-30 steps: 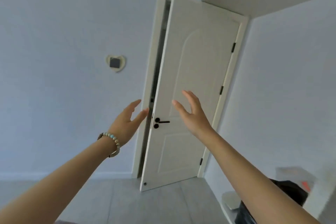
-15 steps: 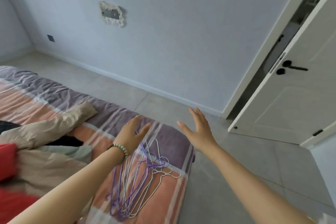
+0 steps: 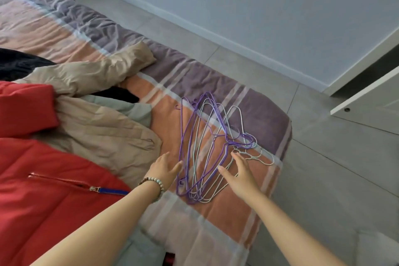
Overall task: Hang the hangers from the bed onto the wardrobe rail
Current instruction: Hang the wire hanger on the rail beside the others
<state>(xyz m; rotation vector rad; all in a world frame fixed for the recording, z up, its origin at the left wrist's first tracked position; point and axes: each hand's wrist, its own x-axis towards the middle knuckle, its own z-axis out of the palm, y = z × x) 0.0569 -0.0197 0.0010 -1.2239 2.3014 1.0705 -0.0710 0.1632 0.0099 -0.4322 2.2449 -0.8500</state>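
Across the striped orange-and-purple bedspread [image 3: 254, 114], open left hand [image 3: 162, 169] and right hand [image 3: 241, 174] flank tangled purple-and-white wire hangers [image 3: 207, 147]; gathering them seems next.

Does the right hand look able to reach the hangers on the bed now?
Probably yes: the right hand hovers open directly over the hangers, and nothing lies between them.
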